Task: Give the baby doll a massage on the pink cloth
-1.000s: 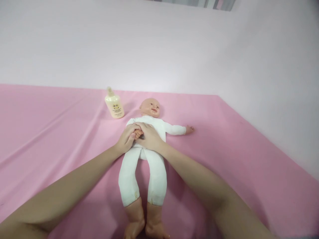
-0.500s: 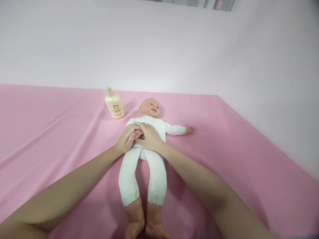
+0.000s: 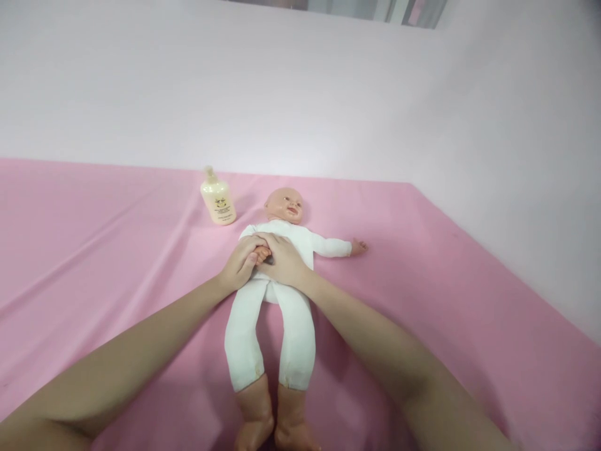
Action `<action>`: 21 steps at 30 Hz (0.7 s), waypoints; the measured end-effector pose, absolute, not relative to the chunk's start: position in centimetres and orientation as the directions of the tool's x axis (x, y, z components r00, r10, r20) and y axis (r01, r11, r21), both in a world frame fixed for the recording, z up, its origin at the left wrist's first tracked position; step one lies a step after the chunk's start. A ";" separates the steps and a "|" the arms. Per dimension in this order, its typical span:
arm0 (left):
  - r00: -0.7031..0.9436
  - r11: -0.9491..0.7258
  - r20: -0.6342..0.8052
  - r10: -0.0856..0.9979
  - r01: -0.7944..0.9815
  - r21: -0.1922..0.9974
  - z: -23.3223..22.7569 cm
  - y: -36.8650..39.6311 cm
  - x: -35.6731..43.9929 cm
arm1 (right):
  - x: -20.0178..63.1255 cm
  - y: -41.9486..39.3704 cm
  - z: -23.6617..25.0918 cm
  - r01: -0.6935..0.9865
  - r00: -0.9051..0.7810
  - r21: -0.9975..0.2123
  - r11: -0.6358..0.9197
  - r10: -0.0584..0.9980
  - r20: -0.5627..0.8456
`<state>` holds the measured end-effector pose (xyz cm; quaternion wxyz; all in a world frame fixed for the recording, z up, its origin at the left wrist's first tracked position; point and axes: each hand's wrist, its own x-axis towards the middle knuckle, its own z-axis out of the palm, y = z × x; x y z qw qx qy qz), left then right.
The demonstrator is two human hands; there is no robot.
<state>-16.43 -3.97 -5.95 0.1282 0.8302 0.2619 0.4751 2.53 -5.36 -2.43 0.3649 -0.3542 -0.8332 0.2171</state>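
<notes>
A baby doll (image 3: pixel 286 235) with a white cloth body lies on its back, feet toward me. My left hand (image 3: pixel 239 266) is closed around the doll's arm on the left, and the small doll hand (image 3: pixel 263 254) pokes out beside my thumb. From the other side my right hand (image 3: pixel 284 260) curls over the same arm, above the doll's belly, its fingertips meeting my left fingers. My hands cover most of that arm. The doll's other arm (image 3: pixel 333 246) stretches out to the right on the cloth.
A pale yellow pump bottle (image 3: pixel 218 202) stands left of the doll's head. Pink cloth (image 3: pixel 117 250) with some creases covers the surface under everything. Behind it and to the right is a white wall (image 3: pixel 300 94).
The view has shifted very slightly, so everything sits a little lower and to the right. Both hands keep the same hold on the doll's arm.
</notes>
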 end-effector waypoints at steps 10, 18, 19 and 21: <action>0.428 -0.835 0.718 0.549 0.301 0.460 -5.6 -4.1 -16.1 | 2.8 -5.5 -2.1 0.447 -0.481 -0.625 0.640 0.761 0.435; 0.436 -0.834 0.712 0.551 0.318 0.451 -5.4 -4.2 -16.0 | 2.8 -5.4 -2.3 0.453 -0.491 -0.621 0.640 0.760 0.425; 0.436 -0.832 0.709 0.554 0.319 0.453 -5.4 -4.2 -16.0 | 2.8 -5.4 -2.3 0.452 -0.490 -0.622 0.639 0.761 0.425; 0.435 -0.829 0.707 0.559 0.317 0.461 -5.5 -4.2 -16.0 | 2.8 -5.4 -2.4 0.450 -0.485 -0.623 0.640 0.761 0.432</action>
